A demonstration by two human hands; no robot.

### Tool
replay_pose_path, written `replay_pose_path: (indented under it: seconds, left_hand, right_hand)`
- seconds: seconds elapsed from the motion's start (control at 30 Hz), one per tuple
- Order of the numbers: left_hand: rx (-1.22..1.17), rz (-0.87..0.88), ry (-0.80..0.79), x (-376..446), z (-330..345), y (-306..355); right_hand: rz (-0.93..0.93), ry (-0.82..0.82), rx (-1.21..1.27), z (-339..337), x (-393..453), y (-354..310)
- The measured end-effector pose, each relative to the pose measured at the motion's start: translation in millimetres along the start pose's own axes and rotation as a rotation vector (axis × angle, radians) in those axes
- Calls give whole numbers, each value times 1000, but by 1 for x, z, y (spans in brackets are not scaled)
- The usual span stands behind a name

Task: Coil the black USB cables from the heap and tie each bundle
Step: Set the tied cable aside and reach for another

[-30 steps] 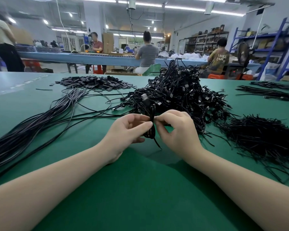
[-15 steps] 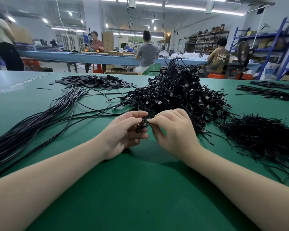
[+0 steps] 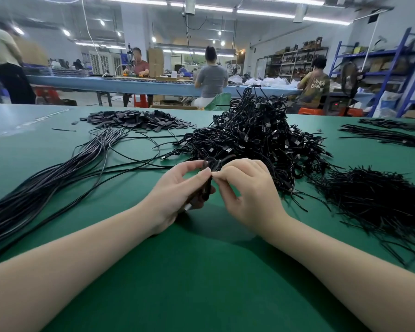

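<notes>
Black loose cables [image 3: 46,188]: we see them fanned across the green table [image 3: 201,283], far left.
Left hand [image 3: 177,195]: grips the coiled bundle [image 3: 207,185].
Right hand [image 3: 247,195]: pinches the bundle's top.
Heap [image 3: 254,137]: just behind our hands.
Ties [image 3: 379,197]: piled right.

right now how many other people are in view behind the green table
4: one standing far left, one facing us at the blue bench, one seated in grey, one seated right. More may be hidden.

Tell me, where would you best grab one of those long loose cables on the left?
Probably the near stretch of the loose cables, pinching one strand from above. There they lie straight and side by side on the table, while farther back they fan out and cross toward the heap, where they would snag.
</notes>
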State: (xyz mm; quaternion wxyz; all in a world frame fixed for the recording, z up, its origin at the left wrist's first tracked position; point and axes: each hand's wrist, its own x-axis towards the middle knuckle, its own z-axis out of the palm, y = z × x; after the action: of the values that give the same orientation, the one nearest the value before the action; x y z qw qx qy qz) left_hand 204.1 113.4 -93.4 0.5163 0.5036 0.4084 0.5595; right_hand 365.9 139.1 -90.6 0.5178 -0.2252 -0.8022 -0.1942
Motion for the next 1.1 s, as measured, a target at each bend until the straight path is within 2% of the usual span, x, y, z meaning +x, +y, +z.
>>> replay_pose_path:
  seconds: [0.13,0.2,0.23,0.27,0.33,0.4,0.47,0.5,0.57,0.6,0.67,0.7,0.87,0.97,1.1]
  left_hand:
    - [-31,-213,-201,6,-12,12]
    - [-20,-236,-286,5,-16,13]
    - [-39,-215,-281,4,-16,12]
    - [-57,-179,-233,4,-15,10]
    - [-42,-77,-27,6,-11,4]
    - [92,23,137,8,-10,-2]
    - [252,70,142,9,-10,-7]
    - [307,73,109,8,-9,-8]
    - [374,84,59,7,-9,-9]
    - [388,90,50,6,-9,-10]
    - [405,106,53,6,-10,-10]
    - [435,126,62,5,-9,-11]
    - [908,363,211,-3,-6,-19]
    - [1140,268,189,-2,-6,-19]
    - [1557,127,196,4,-42,10]
  right_hand:
    - [-305,35,-155,-5,4,-1]
    - [-387,19,-196,-7,7,0]
    - [-379,1,-199,-9,9,1]
    - [-340,-17,-191,-11,13,1]
    - [-237,-15,-173,-16,26,6]
    - [-134,20,-219,-22,52,20]
    - [28,0,-385,-26,95,44]
    - [151,-62,-486,-28,119,63]
    - [462,-318,-596,-35,158,93]
    - [604,-512,-613,-36,168,101]
    - [693,-860,-581,-31,168,100]
    - [658,-936,-561,-25,158,90]
    - [641,-948,-306,9,43,15]
    - [679,-879,-239,18,-4,-8]
    - [687,-788,-169,18,-10,-2]
